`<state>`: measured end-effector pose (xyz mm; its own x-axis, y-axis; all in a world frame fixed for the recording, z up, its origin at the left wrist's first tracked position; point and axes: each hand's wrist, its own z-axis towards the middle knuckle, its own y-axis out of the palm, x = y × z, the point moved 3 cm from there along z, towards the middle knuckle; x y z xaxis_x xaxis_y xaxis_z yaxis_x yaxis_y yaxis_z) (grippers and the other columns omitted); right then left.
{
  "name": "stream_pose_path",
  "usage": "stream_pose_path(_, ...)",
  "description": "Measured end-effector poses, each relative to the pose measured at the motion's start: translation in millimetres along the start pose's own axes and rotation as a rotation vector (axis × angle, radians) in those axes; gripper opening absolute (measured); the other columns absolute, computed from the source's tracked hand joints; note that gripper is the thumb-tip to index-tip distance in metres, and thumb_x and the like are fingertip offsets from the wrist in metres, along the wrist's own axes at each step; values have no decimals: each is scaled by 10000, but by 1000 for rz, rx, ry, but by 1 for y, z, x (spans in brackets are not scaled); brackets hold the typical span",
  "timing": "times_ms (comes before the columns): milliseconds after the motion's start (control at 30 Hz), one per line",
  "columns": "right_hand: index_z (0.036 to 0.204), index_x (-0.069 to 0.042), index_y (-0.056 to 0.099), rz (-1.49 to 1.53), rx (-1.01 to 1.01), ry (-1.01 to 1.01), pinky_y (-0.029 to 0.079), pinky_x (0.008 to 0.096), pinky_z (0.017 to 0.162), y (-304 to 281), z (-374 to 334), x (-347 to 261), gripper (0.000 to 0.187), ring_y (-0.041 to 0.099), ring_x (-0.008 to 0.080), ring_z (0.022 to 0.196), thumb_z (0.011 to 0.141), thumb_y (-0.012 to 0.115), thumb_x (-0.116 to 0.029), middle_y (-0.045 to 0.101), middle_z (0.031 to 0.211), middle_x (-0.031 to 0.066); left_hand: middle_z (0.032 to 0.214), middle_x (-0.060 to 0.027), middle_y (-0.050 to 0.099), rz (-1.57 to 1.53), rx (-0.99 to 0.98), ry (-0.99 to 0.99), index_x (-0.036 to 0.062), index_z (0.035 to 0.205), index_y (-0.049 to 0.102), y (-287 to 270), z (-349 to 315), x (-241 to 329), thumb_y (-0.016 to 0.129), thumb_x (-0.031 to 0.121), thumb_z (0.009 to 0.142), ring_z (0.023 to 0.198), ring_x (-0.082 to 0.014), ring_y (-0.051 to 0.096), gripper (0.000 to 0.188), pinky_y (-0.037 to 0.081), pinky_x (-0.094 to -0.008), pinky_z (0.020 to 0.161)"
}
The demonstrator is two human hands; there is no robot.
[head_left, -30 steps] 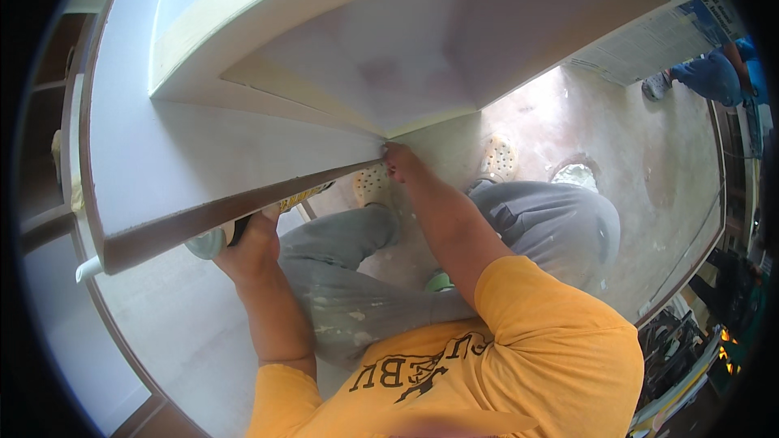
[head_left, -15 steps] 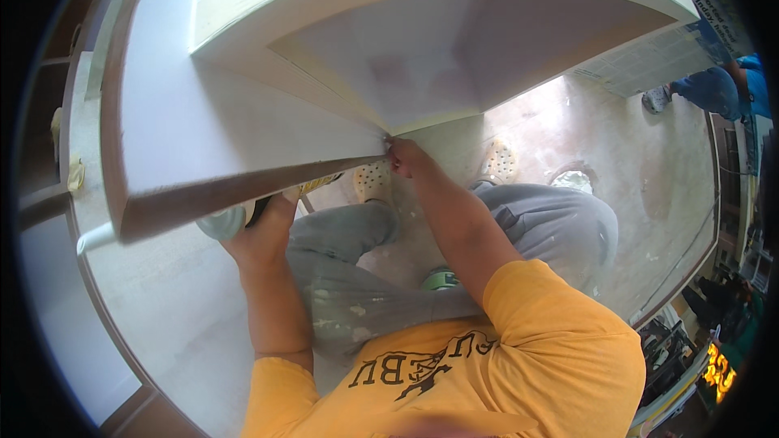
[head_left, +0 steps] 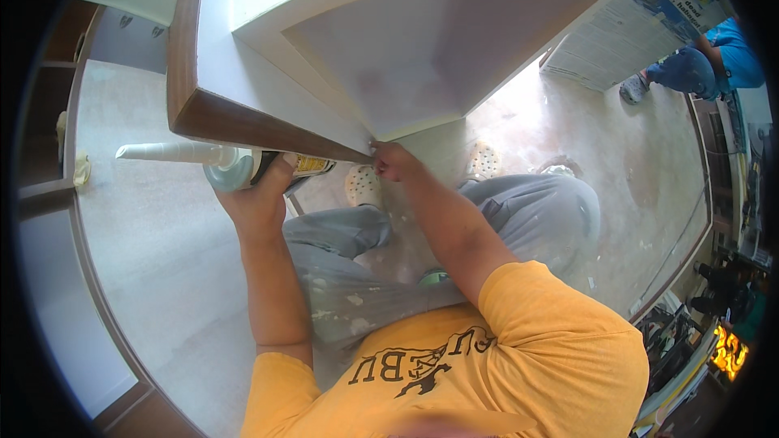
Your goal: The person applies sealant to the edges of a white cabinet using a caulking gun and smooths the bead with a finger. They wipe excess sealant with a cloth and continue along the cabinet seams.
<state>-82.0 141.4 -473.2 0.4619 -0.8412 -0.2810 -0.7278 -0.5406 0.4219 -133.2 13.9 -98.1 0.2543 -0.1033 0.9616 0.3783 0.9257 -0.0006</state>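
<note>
My left hand [head_left: 260,201] is wrapped round a sealant cartridge [head_left: 233,169]. Its long pale nozzle [head_left: 166,152] points left, past the corner of a white cabinet [head_left: 272,97] with a wood-brown edge strip [head_left: 251,130]. The cartridge lies roughly level, just below that strip; its far end is partly hidden by my hand and the strip. My right hand [head_left: 395,164] is curled, its fingertips touching the inner corner where the cabinet's side panel meets the recessed panel [head_left: 422,57]. Whether anything is pinched in those fingers is hidden.
Dusty pale floor [head_left: 162,276] spreads beneath me, my knees and clogs [head_left: 363,186] close to the cabinet. Shelving [head_left: 57,113] stands at the left. At the far right are a newspaper-covered panel [head_left: 600,49], another person in blue [head_left: 690,73] and stacked items [head_left: 669,349].
In the picture the cabinet has shifted, baring more of the cartridge and nozzle beyond its edge. My left hand still grips the cartridge; my right hand remains at the inner corner.
</note>
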Motion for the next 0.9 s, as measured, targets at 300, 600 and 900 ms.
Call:
stream_pose_path(300,1368,-178,673,91,-27,10,398,341,614,1,-10,-3,362,396,138,613,1034,560,-92,409,752,31,1180,-94,655,35,-16,-19,14,1309,546,-4,3,-1,770,-53,733,1124,-211,653,622,503,-376,1041)
stream_pose_path(600,1389,-232,668,-54,148,60,437,362,701,-32,14,12,426,367,142,658,1006,576,-70,405,749,9,1247,-141,643,20,42,-6,-6,1362,533,-11,-5,-4,677,-118,781,1167,-253,643,608,479,-426,1095)
stream_pose_path(900,1425,-262,626,-340,109,105,478,389,724,-26,69,27,523,438,170,742,981,507,-12,488,873,44,1237,-120,653,-2,28,62,20,1337,568,-29,-16,-8,720,-82,789,1175,-263,642,579,507,-447,1061)
